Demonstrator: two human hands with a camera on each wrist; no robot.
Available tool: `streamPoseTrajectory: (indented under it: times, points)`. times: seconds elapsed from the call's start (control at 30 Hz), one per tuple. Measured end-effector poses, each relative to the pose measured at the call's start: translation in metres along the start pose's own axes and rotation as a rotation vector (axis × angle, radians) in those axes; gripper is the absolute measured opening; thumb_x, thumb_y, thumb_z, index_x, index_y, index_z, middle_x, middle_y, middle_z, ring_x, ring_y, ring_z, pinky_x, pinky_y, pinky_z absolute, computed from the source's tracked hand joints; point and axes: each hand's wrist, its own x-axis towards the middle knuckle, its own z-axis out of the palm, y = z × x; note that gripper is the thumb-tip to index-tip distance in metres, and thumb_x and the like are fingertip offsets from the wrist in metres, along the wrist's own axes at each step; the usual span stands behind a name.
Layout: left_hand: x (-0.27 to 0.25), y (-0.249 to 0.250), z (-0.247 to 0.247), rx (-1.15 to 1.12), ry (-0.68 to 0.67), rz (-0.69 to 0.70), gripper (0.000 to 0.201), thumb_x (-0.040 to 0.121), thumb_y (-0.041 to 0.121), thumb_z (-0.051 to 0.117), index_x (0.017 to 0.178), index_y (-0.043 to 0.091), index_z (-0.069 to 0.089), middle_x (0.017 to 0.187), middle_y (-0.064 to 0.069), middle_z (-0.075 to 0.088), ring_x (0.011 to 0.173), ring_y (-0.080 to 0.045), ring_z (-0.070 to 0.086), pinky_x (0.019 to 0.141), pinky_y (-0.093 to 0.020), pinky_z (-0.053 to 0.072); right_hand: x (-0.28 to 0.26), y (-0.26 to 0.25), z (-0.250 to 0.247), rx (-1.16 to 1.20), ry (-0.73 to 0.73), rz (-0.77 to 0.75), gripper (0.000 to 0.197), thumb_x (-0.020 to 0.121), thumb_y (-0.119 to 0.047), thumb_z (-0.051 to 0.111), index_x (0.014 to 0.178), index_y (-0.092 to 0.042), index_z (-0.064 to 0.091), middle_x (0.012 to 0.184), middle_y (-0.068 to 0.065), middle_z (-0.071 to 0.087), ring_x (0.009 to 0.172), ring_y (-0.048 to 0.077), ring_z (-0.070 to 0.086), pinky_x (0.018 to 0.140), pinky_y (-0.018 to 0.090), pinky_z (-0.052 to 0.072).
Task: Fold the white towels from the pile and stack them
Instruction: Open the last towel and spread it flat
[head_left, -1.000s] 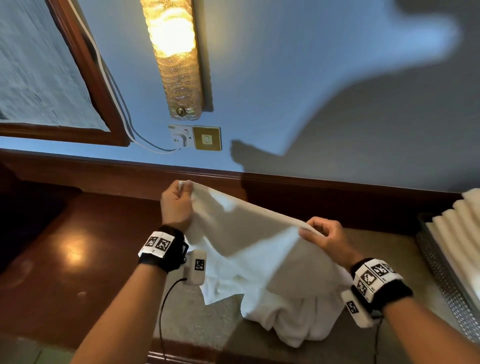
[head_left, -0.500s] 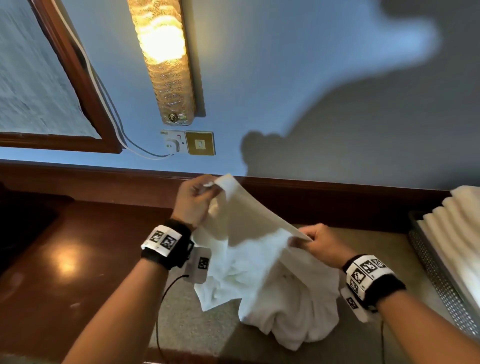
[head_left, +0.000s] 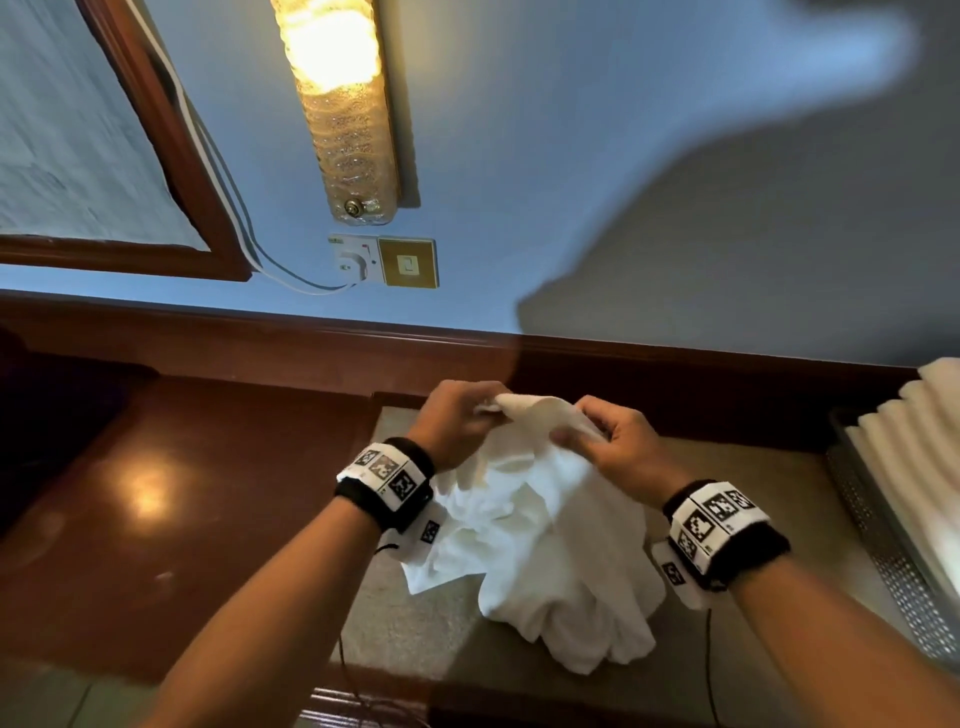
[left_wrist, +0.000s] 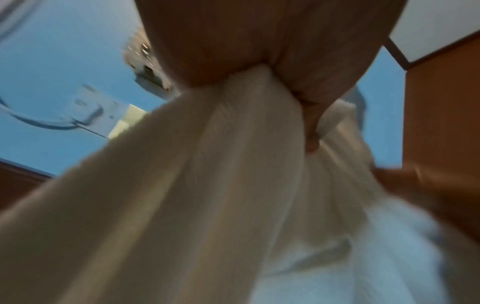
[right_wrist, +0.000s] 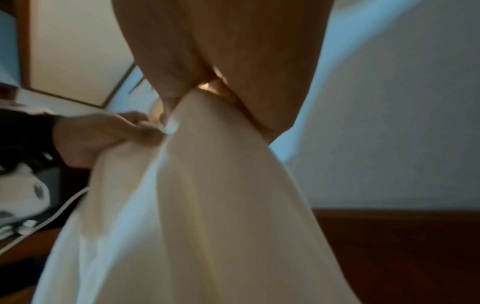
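A white towel (head_left: 540, 525) hangs bunched from both my hands above a beige mat (head_left: 415, 623) on the table. My left hand (head_left: 457, 415) pinches its top edge, and my right hand (head_left: 608, 441) grips the same edge a short way to the right, so the two hands almost touch. The lower folds rest crumpled on the mat. In the left wrist view the towel (left_wrist: 233, 185) runs down from my curled fingers (left_wrist: 309, 115). In the right wrist view the cloth (right_wrist: 194, 205) drops from my right hand, with my left hand (right_wrist: 103, 133) close beside it.
A metal mesh tray (head_left: 893, 561) holding folded white towels (head_left: 924, 441) stands at the right edge. Dark polished wood tabletop (head_left: 156, 493) lies to the left. A wall lamp (head_left: 348, 104), a socket (head_left: 384, 260) and a framed mirror (head_left: 78, 156) are on the wall behind.
My hands have come together from wide apart, bringing the towel's held corners close. The spread sheet has collapsed into a bunched, hanging shape.
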Motion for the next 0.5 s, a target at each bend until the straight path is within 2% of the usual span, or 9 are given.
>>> streamPoseTrajectory:
  times: [0.1, 0.2, 0.23, 0.27, 0.33, 0.4, 0.43, 0.47, 0.5]
  points:
    - [-0.013, -0.016, -0.035, -0.108, 0.090, -0.037, 0.010, 0.087, 0.014, 0.067, 0.093, 0.016, 0.075, 0.088, 0.005, 0.075, 0.082, -0.004, 0.067, 0.075, -0.027, 0.054, -0.024, 0.038, -0.014, -0.148, -0.136, 0.166, 0.031, 0.084, -0.050, 0.077, 0.072, -0.023, 0.066, 0.064, -0.009, 0.059, 0.058, 0.002, 0.051, 0.057, 0.025, 0.039]
    - [-0.029, -0.036, -0.062, -0.244, 0.092, -0.197, 0.008, 0.086, 0.009, 0.076, 0.085, 0.017, 0.076, 0.082, 0.001, 0.074, 0.077, -0.012, 0.068, 0.077, -0.034, 0.055, -0.047, 0.071, -0.018, -0.304, -0.264, 0.330, 0.029, 0.087, -0.043, 0.076, 0.061, -0.034, 0.067, 0.060, -0.013, 0.061, 0.056, 0.000, 0.052, 0.059, 0.026, 0.040]
    - [-0.034, -0.042, -0.066, -0.207, 0.044, -0.240, 0.003, 0.081, 0.018, 0.079, 0.082, 0.018, 0.076, 0.080, 0.000, 0.074, 0.075, -0.013, 0.068, 0.076, -0.037, 0.056, -0.048, 0.078, -0.019, -0.311, -0.204, 0.319, 0.025, 0.087, -0.037, 0.076, 0.063, -0.033, 0.068, 0.064, -0.012, 0.063, 0.059, 0.001, 0.054, 0.062, 0.030, 0.042]
    - [-0.038, -0.043, -0.065, -0.141, -0.010, -0.281, 0.014, 0.076, 0.030, 0.081, 0.082, 0.018, 0.077, 0.080, 0.002, 0.075, 0.075, -0.012, 0.069, 0.077, -0.038, 0.058, -0.047, 0.081, -0.021, -0.302, -0.120, 0.287, 0.019, 0.086, -0.027, 0.076, 0.068, -0.032, 0.070, 0.069, -0.011, 0.065, 0.065, 0.004, 0.057, 0.065, 0.032, 0.044]
    - [-0.045, -0.035, -0.051, -0.085, -0.101, -0.290, 0.044, 0.068, 0.052, 0.085, 0.102, 0.025, 0.079, 0.097, 0.007, 0.078, 0.092, -0.006, 0.072, 0.086, -0.035, 0.060, -0.036, 0.071, -0.017, -0.302, 0.015, 0.200, 0.019, 0.082, -0.007, 0.070, 0.080, -0.026, 0.072, 0.080, -0.006, 0.065, 0.076, 0.011, 0.061, 0.070, 0.035, 0.047]
    - [-0.043, -0.018, -0.018, -0.072, -0.166, -0.229, 0.077, 0.062, 0.067, 0.085, 0.129, 0.033, 0.069, 0.118, 0.015, 0.072, 0.110, 0.003, 0.066, 0.095, -0.020, 0.053, -0.023, 0.050, -0.004, -0.291, 0.053, 0.065, 0.016, 0.078, -0.008, 0.065, 0.086, -0.019, 0.072, 0.083, -0.003, 0.062, 0.078, 0.016, 0.061, 0.070, 0.034, 0.046]
    - [-0.039, -0.010, 0.002, -0.037, -0.209, -0.202, 0.085, 0.060, 0.071, 0.084, 0.135, 0.035, 0.064, 0.122, 0.017, 0.069, 0.112, 0.004, 0.064, 0.096, -0.016, 0.050, -0.017, 0.037, 0.004, -0.288, 0.067, -0.009, 0.013, 0.075, -0.013, 0.064, 0.085, -0.018, 0.072, 0.082, -0.004, 0.062, 0.076, 0.015, 0.061, 0.069, 0.032, 0.046]
    - [-0.036, -0.005, 0.023, 0.030, -0.261, -0.183, 0.084, 0.060, 0.073, 0.082, 0.133, 0.036, 0.065, 0.119, 0.018, 0.069, 0.110, 0.002, 0.065, 0.093, -0.017, 0.050, -0.013, 0.028, 0.012, -0.285, 0.088, -0.060, 0.011, 0.074, -0.016, 0.067, 0.084, -0.019, 0.071, 0.080, -0.006, 0.064, 0.074, 0.013, 0.061, 0.067, 0.029, 0.046]
    - [-0.033, -0.001, 0.041, 0.104, -0.300, -0.160, 0.070, 0.065, 0.071, 0.081, 0.124, 0.034, 0.069, 0.109, 0.017, 0.070, 0.103, -0.004, 0.068, 0.086, -0.022, 0.053, -0.011, 0.021, 0.018, -0.267, 0.108, -0.076, 0.010, 0.074, -0.014, 0.071, 0.082, -0.020, 0.070, 0.078, -0.008, 0.065, 0.072, 0.012, 0.061, 0.065, 0.027, 0.046]
